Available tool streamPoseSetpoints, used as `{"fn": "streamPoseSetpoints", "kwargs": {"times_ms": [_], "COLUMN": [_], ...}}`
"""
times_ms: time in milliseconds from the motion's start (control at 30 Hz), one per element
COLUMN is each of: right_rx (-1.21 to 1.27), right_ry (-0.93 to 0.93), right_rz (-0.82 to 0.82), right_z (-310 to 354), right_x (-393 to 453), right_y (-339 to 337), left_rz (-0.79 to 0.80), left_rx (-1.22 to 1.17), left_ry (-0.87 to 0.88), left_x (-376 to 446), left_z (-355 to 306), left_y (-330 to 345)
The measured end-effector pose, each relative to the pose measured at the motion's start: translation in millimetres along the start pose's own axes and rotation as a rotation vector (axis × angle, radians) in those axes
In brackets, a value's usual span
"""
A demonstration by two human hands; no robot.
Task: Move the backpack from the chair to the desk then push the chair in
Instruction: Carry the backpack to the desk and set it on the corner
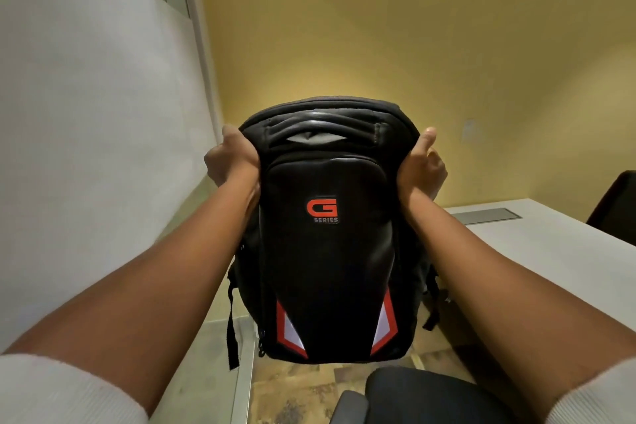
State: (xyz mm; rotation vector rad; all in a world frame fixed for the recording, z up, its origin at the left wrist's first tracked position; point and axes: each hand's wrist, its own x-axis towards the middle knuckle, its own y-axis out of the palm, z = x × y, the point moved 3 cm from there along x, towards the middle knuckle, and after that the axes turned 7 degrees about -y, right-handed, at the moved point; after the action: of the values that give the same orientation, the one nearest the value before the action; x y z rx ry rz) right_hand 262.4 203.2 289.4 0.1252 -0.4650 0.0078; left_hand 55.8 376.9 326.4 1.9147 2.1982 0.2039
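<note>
The desk [537, 251] is seen at right, the chair [430, 396] below. A black backpack [327, 251] is held upright in the air above the chair, beside the desk; a red G logo and red-and-silver corner stripes are shown. Its upper sides are clamped by the left hand [232, 160] and right hand [425, 165].

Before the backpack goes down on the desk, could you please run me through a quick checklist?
1. Left hand grip on the backpack: ok, clasping its upper left side.
2. Right hand grip: ok, on the upper right side.
3. Backpack clear of the chair: ok, held in the air above the seat.
4. Backpack upright: ok, logo facing the camera.
5. Desk landing spot free: ok on the visible part to the right.
6. Loose strap snagging: cannot tell.
</note>
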Motion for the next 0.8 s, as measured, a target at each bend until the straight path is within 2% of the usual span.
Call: {"fn": "streamPoseSetpoints", "kwargs": {"times_ms": [333,800], "right_rx": [-0.045,-0.027], "right_ry": [0.050,0.011], "right_rz": [-0.207,-0.348], "right_z": [-67,-114], "right_x": [39,83], "right_y": [72,122], "left_rz": [0.038,0.150], "left_rx": [0.072,0.042], "left_ry": [0.001,-0.027], "left_x": [103,163], "left_z": [46,81], "left_y": [86,164]}}
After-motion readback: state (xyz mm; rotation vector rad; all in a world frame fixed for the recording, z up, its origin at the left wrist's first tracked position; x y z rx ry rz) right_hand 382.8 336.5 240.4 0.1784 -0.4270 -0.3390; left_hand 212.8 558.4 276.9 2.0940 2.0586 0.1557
